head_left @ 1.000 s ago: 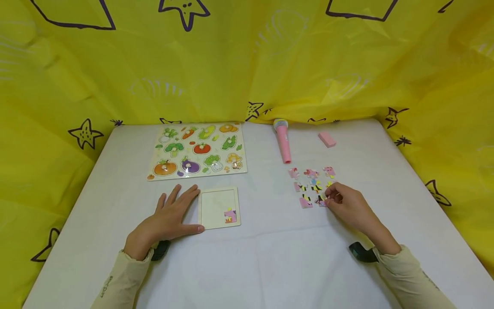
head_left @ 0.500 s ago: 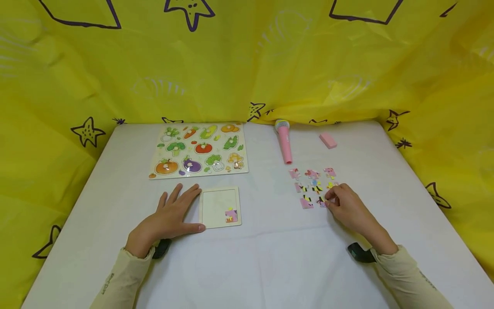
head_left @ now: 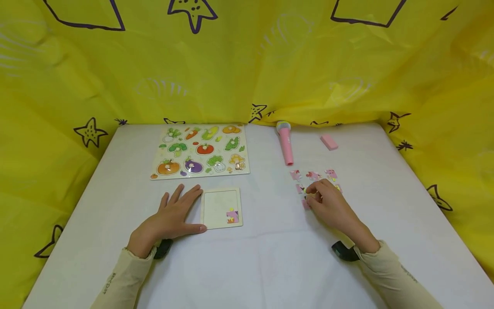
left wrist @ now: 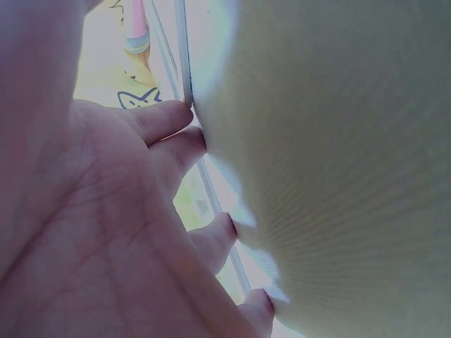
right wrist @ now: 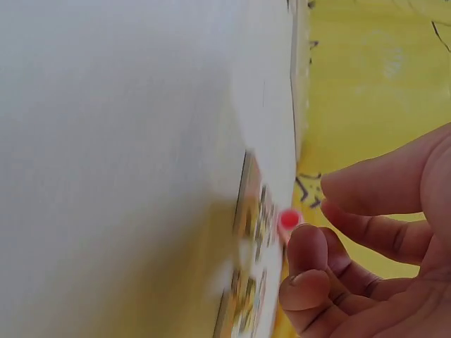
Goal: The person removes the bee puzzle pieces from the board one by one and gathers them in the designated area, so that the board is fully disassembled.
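Note:
My left hand (head_left: pixel 171 219) lies spread with its thumb and fingertips at the left edge of a square wooden puzzle tray (head_left: pixel 222 227). One pink and yellow jigsaw piece (head_left: pixel 233 216) sits in the tray's lower right corner. In the left wrist view the fingertips (left wrist: pixel 224 225) touch a flat board. My right hand (head_left: pixel 329 204) hovers over loose jigsaw pieces (head_left: pixel 313 175), fingers loosely curled, thumb near the index finger. The right wrist view shows nothing between thumb and fingers; several puzzle pieces (right wrist: pixel 246 204) lie below them. Some pieces are hidden under this hand.
A vegetable peg puzzle board (head_left: pixel 200 173) lies behind the tray. Farther right are a pink toy microphone (head_left: pixel 285 143) and a pink block (head_left: pixel 329 142). Yellow patterned cloth (head_left: pixel 216 64) surrounds the back and sides of the white table (head_left: pixel 266 266).
My right hand has moved left from the lower right loose piece, now covering middle and lower pieces. My left hand and the tray keep their places, with a slight shift of the head view.

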Available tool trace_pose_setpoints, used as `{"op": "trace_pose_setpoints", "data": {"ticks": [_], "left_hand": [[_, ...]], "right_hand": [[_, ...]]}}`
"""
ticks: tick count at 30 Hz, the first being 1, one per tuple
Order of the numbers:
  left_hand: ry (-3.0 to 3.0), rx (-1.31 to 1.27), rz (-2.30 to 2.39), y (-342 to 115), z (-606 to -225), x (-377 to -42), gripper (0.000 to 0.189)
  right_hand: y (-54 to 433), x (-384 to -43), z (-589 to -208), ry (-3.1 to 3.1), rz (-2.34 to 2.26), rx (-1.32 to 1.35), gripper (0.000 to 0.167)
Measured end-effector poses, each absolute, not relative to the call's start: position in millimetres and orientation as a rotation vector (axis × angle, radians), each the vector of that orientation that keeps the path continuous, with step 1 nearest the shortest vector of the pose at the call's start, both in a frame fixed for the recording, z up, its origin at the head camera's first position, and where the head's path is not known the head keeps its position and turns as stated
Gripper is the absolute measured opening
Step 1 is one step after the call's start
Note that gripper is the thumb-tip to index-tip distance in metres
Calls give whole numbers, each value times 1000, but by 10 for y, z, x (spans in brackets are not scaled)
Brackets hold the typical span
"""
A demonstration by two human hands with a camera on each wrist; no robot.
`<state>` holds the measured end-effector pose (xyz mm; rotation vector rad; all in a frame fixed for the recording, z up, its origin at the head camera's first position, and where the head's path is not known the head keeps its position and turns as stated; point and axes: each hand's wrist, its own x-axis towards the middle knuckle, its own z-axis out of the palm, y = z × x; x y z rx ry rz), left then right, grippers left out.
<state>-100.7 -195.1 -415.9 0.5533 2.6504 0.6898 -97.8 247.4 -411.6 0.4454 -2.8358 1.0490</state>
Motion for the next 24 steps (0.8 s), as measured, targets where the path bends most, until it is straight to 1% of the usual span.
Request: {"op": "trace_pose_setpoints", "data": {"ticks": [11, 19, 24], "left_hand": [[2653, 555, 683, -1951, -4169, -1010, 107], [2653, 561, 687, -1962, -4181, -1008, 107], [2659, 560, 684, -1965, -4196, -1014, 106]], "right_hand": [[1971, -1022, -4189, -2739, 1174, 639, 9], [1675, -1029, -4209, -2827, 1235, 681, 13], [1524, -1019, -4222, -2847, 1238, 761, 14]]}}
